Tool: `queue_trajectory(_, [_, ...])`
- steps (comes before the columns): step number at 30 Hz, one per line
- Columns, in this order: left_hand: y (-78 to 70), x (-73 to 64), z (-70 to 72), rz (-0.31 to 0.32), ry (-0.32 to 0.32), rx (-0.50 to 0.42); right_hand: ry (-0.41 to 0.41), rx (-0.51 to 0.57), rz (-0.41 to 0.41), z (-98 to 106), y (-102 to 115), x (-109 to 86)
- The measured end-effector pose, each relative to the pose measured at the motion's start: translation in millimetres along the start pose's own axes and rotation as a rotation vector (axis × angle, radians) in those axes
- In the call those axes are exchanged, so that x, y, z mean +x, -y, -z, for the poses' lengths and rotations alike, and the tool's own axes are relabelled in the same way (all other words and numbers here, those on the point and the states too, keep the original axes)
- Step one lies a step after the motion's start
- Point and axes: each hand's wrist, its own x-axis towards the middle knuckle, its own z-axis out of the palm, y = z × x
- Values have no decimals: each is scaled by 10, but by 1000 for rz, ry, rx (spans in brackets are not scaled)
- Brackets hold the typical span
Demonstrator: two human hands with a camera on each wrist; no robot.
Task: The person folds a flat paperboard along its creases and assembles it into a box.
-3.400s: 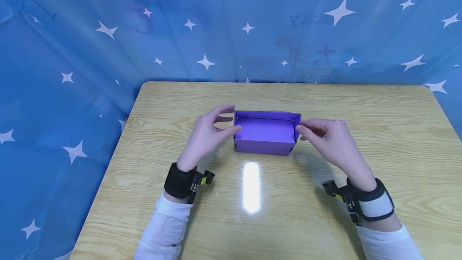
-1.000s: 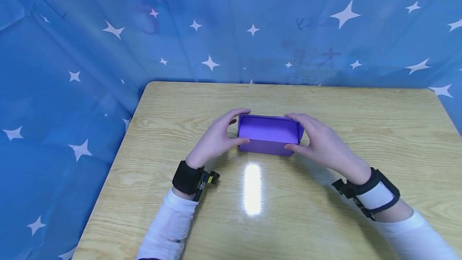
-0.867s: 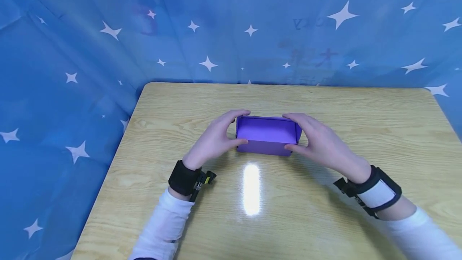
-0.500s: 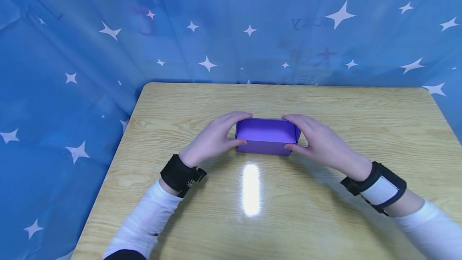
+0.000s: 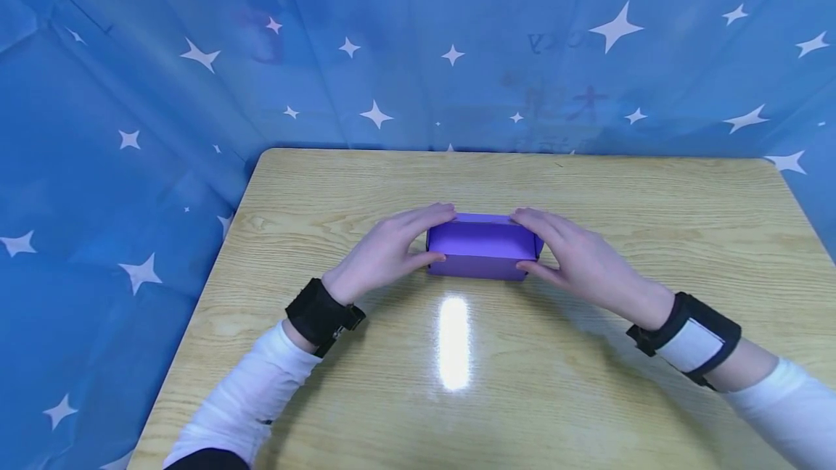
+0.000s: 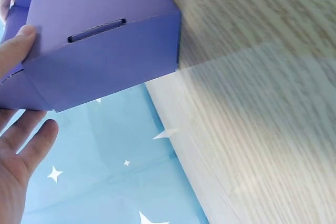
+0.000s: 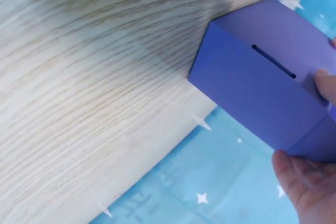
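Observation:
A small purple cardboard box (image 5: 478,268) with an open top lies on the wooden table, its long side facing me. My left hand (image 5: 385,252) grips its left end, thumb on the near wall and fingers over the far edge. At the other end my right hand (image 5: 583,258) holds it the same way. A lighter purple strip (image 5: 482,218) runs along the far edge between the fingers. A narrow slot at a fold of the box (image 6: 113,64) shows in the left wrist view. Another slot appears in the box (image 7: 247,85) in the right wrist view.
The wooden table (image 5: 313,187) reaches back to a blue cloth (image 5: 418,42) with white stars, which hangs behind it and down the left side. A bright light reflection lies on the tabletop in front of the box.
Both hands have shifted from the box's side ends to spanning its near and far walls. Over the last second the fingers have pressed the far edge nearer, and a light strip shows there.

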Motion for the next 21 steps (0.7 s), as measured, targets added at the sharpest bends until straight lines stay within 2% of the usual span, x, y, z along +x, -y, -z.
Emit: queue_trajectory(21, [57,-84,-72,-130,-60,68,-14,-59,143,-66,-88,-103])
